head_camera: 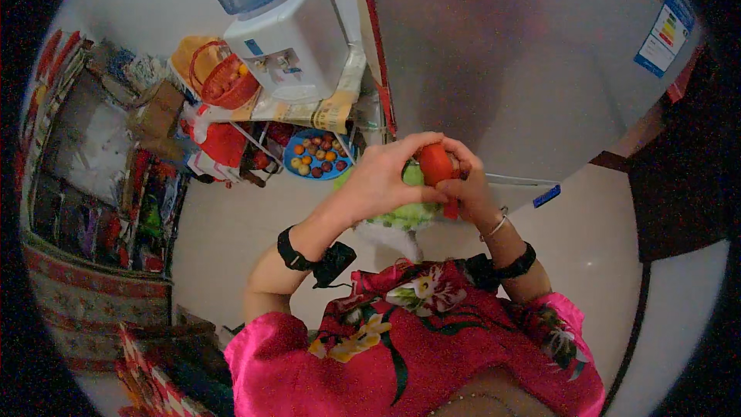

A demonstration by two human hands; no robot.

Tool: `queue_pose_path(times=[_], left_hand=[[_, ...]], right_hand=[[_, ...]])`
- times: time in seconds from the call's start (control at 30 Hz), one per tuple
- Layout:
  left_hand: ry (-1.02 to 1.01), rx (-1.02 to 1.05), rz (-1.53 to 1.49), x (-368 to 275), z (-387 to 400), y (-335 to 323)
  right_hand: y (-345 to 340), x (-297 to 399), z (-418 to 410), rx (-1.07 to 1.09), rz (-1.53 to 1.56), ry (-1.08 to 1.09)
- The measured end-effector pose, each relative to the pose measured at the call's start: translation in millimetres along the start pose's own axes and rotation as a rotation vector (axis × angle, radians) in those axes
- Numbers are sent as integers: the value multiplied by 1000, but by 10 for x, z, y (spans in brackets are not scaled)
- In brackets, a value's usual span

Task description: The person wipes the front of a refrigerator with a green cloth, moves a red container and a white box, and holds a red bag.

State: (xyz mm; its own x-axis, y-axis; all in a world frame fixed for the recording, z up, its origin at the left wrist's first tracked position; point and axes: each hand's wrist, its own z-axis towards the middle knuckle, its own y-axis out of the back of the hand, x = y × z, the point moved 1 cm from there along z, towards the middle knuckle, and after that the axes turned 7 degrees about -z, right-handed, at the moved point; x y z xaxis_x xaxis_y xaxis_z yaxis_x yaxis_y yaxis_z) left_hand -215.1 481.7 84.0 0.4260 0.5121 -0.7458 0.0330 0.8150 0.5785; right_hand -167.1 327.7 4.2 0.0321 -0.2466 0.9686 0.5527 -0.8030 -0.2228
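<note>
In front of the grey refrigerator, my left hand [382, 176] curves around a smooth, orange-red rounded object [435, 165]. It looks like a fruit or tomato, but I cannot tell which. My right hand [472, 185] grips its other side, the fingertips of both hands nearly meeting at the top. A small red piece [451, 208] shows below the right fingers; its kind is unclear. Beneath the hands, partly hidden by them, is a light green plastic basket or container [399, 217].
A water dispenser [295, 46] stands on a low table beside a red basket [228, 84]. Below is a blue tray [292, 153] of several fruits. The refrigerator [492, 69] rises ahead; a packed shelf [98, 168] stands left. Black straps [289, 249] circle my forearms.
</note>
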Motion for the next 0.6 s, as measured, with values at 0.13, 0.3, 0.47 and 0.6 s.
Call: queue_pose_path(times=[0.13,0.3,0.47,0.6], left_hand=[[-31,15,-63,5,-26,-12],[-69,1,-74,28,-30,-34],[-87,-2,-75,106,-50,-31],[-60,-2,-73,134,-61,-18]], right_hand=[[-84,97,-55,48,141,-32],[-72,19,-65,48,150,-14],[-94,-79,-74,-1,168,-22],[-94,-157,-51,-29,147,-59]])
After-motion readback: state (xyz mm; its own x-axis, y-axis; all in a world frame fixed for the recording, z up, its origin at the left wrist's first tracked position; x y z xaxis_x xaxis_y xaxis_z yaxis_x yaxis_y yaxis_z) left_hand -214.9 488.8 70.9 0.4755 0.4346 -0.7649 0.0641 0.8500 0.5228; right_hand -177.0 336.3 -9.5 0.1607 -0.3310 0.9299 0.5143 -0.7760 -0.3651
